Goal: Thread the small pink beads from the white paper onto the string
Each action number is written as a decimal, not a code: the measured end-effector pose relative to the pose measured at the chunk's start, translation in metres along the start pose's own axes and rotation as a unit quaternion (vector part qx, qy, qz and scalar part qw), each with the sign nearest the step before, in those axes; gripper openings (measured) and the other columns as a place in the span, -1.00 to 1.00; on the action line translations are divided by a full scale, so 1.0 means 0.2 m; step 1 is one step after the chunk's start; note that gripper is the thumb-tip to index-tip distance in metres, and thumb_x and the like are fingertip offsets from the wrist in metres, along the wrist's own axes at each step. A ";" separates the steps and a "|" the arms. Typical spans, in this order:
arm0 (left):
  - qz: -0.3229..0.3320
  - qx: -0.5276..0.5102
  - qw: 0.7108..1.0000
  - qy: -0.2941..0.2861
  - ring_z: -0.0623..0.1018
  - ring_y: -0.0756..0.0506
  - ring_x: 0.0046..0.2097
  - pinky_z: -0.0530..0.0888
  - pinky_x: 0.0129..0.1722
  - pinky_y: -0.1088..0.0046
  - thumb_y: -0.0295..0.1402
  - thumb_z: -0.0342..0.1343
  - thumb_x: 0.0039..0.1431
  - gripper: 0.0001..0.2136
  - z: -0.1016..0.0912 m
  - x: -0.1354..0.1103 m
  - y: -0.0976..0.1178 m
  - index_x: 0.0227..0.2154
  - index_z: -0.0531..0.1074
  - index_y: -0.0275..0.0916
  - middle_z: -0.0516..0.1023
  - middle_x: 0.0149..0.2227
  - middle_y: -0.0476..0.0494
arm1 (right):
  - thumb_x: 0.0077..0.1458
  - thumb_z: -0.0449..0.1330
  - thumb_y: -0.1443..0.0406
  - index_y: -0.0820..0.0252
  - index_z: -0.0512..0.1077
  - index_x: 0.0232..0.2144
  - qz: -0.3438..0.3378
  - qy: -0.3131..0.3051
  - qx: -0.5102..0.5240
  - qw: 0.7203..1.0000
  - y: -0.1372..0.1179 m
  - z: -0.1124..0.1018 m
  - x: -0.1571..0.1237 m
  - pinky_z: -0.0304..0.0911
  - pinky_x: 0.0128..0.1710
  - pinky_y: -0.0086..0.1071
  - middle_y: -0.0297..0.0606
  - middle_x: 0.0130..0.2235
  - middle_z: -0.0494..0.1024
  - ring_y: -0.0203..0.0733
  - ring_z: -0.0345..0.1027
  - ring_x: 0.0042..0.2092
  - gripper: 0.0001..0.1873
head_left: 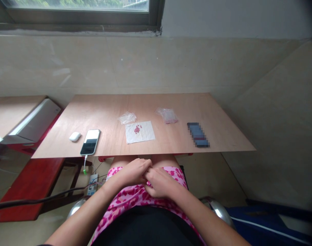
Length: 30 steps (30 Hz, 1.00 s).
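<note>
The left hand (pixel 130 172) and right hand (pixel 161 182) rest together at the lap, above the edge of the table (pixel 120 106), and touch each other at the fingers. The right-hand fingers (pixel 148 176) overlap the left-hand fingers at centre. Each grip is partly closed, with the fingers curled inward. Whether either grip has hold of anything cannot be determined, because the fingertips are hidden where the hands overlap. Directly beneath both hands lies the pink patterned fabric (pixel 135 201), a garment printed with irregular deep-pink blotches on a lighter pink ground. It covers the lap and shows soft folds beneath the hands. Its lower part meets a black garment (pixel 145 229) at the bottom of the view. The nearest items on the plywood table top are a white paper square (pixel 145 135), which carries a small cluster of pink beads (pixel 137 129), and a crumpled clear plastic bag (pixel 127 118) just behind it. Farther right are a second plastic bag (pixel 167 115) with pink contents and a pixelated dark rectangular object (pixel 198 135). To the left, a white oval object (pixel 75 136) lies just beside a smartphone (pixel 90 141), whose charging cable (pixel 84 164) runs down over the table edge toward a power strip (pixel 92 184).
</note>
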<state>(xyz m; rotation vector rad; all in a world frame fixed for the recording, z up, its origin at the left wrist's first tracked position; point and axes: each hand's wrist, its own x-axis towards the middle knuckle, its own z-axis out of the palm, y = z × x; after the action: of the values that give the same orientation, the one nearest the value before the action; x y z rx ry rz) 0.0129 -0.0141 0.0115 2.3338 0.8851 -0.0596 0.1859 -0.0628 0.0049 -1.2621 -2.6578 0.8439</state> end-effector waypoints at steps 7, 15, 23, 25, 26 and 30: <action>-0.031 -0.042 0.996 0.069 0.54 -0.16 -0.25 0.36 -0.31 0.37 -0.48 0.13 0.12 -0.79 -0.01 -0.04 -0.14 -0.18 0.30 -0.19 0.56 -0.27 -0.11 | 0.21 0.17 0.31 0.14 0.41 0.18 -0.048 0.076 0.063 0.994 0.02 -0.06 -0.02 0.38 0.00 -0.26 -0.09 0.19 0.51 0.01 0.48 0.08 -0.52; -0.162 -0.058 0.959 0.225 0.55 -0.18 -0.25 0.41 -0.28 0.32 -0.35 0.14 0.19 -0.91 -0.13 0.01 -0.38 -0.26 0.38 -0.19 0.56 -0.27 -0.14 | 0.31 0.13 0.32 0.10 0.54 0.05 0.012 0.131 0.085 0.988 0.24 -0.09 0.07 0.40 -0.09 -0.33 -0.22 0.00 0.65 -0.12 0.56 -0.10 -0.68; -0.187 -0.102 0.917 0.339 0.55 -0.18 -0.19 0.44 -0.20 0.31 -0.38 0.12 0.19 -0.89 -0.16 0.04 -0.51 -0.23 0.38 -0.22 0.56 -0.22 -0.17 | 0.29 0.16 0.31 0.10 0.57 0.00 0.094 0.157 0.045 0.982 0.43 -0.22 0.51 0.32 -0.12 -0.38 -0.24 -0.11 0.68 -0.15 0.54 -0.17 -0.72; -0.190 -0.096 0.918 0.334 0.54 -0.17 -0.21 0.42 -0.21 0.32 -0.42 0.11 0.18 -0.90 -0.16 0.02 -0.52 -0.23 0.39 -0.22 0.55 -0.24 -0.15 | 0.28 0.16 0.35 0.12 0.57 -0.01 0.122 0.159 0.022 0.979 0.46 -0.23 0.63 0.31 -0.06 -0.36 -0.20 -0.09 0.67 -0.12 0.54 -0.11 -0.72; -0.190 -0.093 0.918 0.334 0.54 -0.16 -0.21 0.42 -0.20 0.32 -0.43 0.11 0.18 -0.89 -0.16 0.02 -0.52 -0.22 0.39 -0.22 0.55 -0.24 -0.15 | 0.28 0.16 0.37 0.13 0.57 -0.01 0.137 0.166 0.009 0.977 0.47 -0.23 0.68 0.30 -0.03 -0.36 -0.18 -0.06 0.66 -0.11 0.53 -0.07 -0.71; -0.177 -0.073 0.920 0.341 0.54 -0.16 -0.19 0.40 -0.19 0.33 -0.46 0.13 0.16 -0.87 -0.16 0.04 -0.56 -0.21 0.39 -0.21 0.55 -0.22 -0.15 | 0.29 0.10 0.41 0.19 0.54 0.03 0.188 0.227 -0.030 0.955 0.54 -0.21 0.85 0.28 0.02 -0.37 -0.10 0.02 0.61 -0.10 0.49 0.01 -0.67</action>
<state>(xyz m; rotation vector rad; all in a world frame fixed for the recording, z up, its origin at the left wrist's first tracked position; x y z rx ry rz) -0.0553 0.0727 -0.0264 2.0304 1.5803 0.6855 0.1609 0.1367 -0.0418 -1.7617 -2.1301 0.4298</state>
